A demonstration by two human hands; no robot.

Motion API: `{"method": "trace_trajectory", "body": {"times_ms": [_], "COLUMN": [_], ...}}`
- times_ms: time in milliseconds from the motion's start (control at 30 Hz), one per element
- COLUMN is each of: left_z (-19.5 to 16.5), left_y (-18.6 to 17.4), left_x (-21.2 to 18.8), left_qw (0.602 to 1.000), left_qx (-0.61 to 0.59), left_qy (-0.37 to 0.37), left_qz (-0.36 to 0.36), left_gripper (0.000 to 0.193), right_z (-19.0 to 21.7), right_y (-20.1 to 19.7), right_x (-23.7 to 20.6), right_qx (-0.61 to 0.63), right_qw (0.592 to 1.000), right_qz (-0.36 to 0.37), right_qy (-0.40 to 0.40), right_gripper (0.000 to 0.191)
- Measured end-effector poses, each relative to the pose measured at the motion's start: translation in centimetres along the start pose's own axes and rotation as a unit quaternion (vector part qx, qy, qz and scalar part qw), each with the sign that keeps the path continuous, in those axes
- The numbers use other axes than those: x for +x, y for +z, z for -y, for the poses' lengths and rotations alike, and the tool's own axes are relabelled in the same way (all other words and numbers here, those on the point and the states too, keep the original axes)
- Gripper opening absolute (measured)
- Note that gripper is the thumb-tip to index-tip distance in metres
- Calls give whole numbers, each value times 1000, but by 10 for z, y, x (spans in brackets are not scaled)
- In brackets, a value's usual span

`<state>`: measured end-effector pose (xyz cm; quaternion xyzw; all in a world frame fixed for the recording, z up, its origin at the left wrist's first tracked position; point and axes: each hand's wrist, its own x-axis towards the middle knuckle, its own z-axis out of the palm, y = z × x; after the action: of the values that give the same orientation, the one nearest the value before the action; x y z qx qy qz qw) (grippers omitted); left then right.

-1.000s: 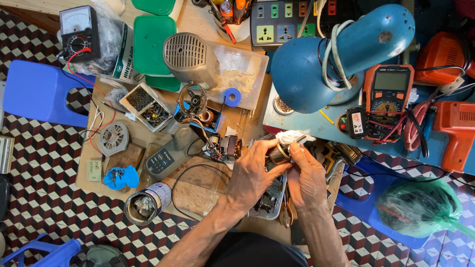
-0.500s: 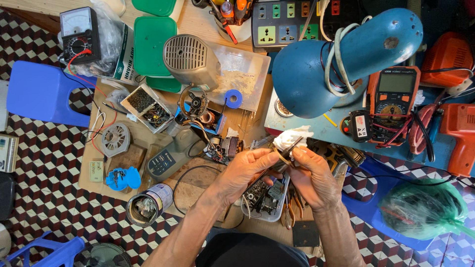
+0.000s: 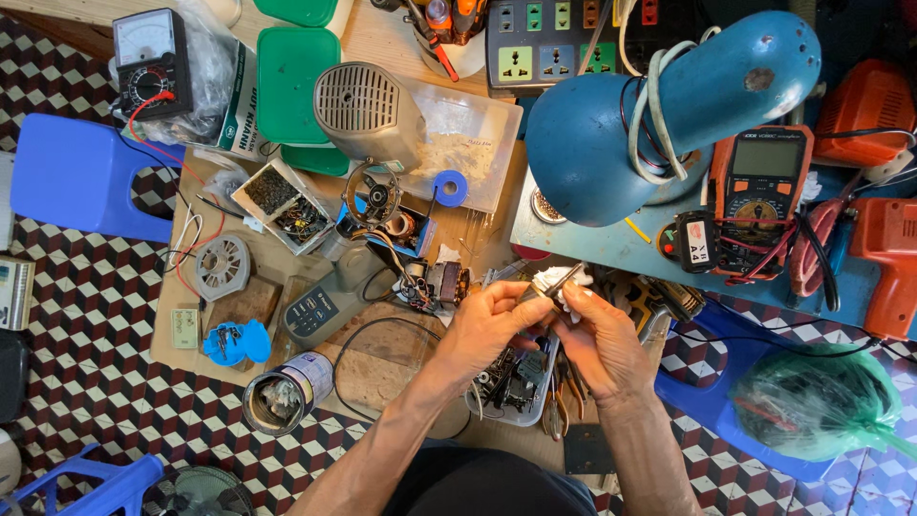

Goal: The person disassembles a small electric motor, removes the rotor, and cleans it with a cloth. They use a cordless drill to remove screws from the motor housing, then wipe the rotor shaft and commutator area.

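My left hand point(image 3: 485, 323) and my right hand point(image 3: 600, 339) meet above a wooden board point(image 3: 382, 354) in the head view. The right hand's fingers pinch a crumpled white cloth point(image 3: 552, 280) wrapped around a thin dark metal piece point(image 3: 569, 278) that sticks up and to the right. The left hand's fingertips close on the lower end of the same piece. Just beneath the hands lies a clear tray of small dark parts point(image 3: 516, 377). A small motor with copper windings point(image 3: 439, 285) sits left of the left hand.
A blue desk lamp point(image 3: 669, 115) hangs over the bench behind the hands. An orange multimeter point(image 3: 759, 191), a power strip point(image 3: 564, 38), a grey fan housing point(image 3: 368, 110), a blue tape roll point(image 3: 449, 186), a tin can point(image 3: 287, 392), a green bag point(image 3: 821, 401) and blue stools point(image 3: 81, 177) surround the board.
Both hands have lifted slightly off the tray and drawn together. The cloth and metal piece now sit higher, with the piece pointing up and right.
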<state>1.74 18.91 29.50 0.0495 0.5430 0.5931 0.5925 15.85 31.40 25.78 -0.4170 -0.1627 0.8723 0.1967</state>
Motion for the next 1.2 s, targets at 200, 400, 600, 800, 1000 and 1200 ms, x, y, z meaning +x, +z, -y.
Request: {"method": "trace_trajectory", "body": {"times_ms": [200,400,600,800,1000,1200], "left_z": [-7,-5,-6,-15,-18,-18], "left_y": [12,13,13,10,6,-6], "left_x": [-15,-24,-22,-12,5,19], "left_qw": [917,828,764,808,926,994], "left_qx": [304,403,487,409,261,61], "left_qy": [229,364,394,388,239,89], "left_qz": [-119,-140,-154,-170,-129,16], "left_gripper": [48,47,55,46,44,46], "right_z": [-2,-6,-6,-3,3,19], "right_y": [-4,-1,18,25,31,47], "right_x": [0,-1,-7,-2,4,-5], "right_qx": [7,59,90,93,23,-37], "right_qw": [999,995,993,996,996,997], "right_qz": [-39,-58,-58,2,74,48], "right_qy": [12,53,49,16,-37,-40], "right_gripper": [22,21,25,25,17,28]}}
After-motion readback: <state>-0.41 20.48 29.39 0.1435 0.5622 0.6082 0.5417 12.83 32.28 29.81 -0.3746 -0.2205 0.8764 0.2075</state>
